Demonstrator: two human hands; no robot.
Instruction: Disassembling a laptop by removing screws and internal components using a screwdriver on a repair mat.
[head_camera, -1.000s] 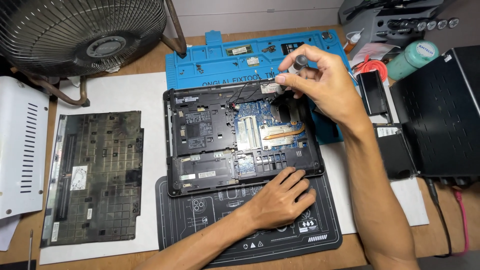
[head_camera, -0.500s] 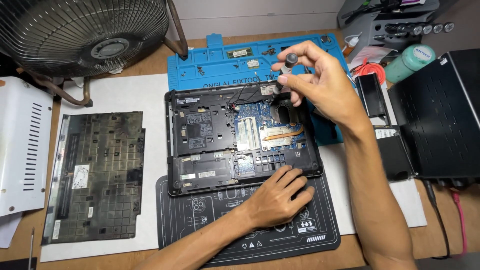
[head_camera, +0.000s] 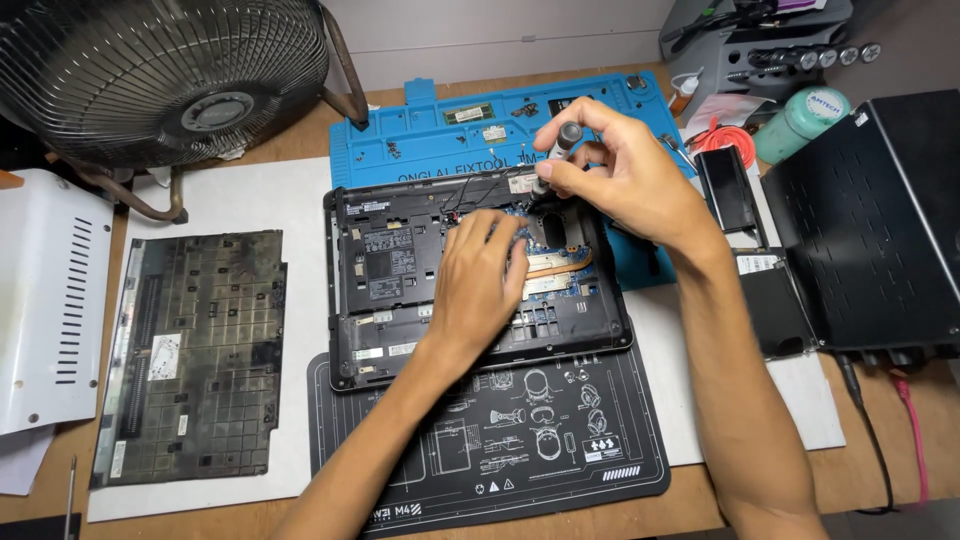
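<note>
An opened black laptop (head_camera: 400, 270) lies on the bench with its circuit board and copper heat pipe (head_camera: 565, 262) exposed. My right hand (head_camera: 620, 180) grips a grey screwdriver (head_camera: 556, 155) upright over the board's upper right part, tip down near the far edge. My left hand (head_camera: 480, 285) rests flat on the middle of the laptop, fingers spread toward the board just left of the heat pipe. It covers part of the board and holds nothing.
The removed bottom cover (head_camera: 195, 350) lies on white paper at the left. A blue parts mat (head_camera: 450, 135) sits behind the laptop, a dark work mat (head_camera: 520, 450) in front. A fan (head_camera: 160, 70) stands at the back left, a black case (head_camera: 870, 220) and green bottle (head_camera: 800, 120) at the right.
My left hand has moved up from the laptop's front edge onto its middle. My right hand with the screwdriver has stayed over the upper right of the board.
</note>
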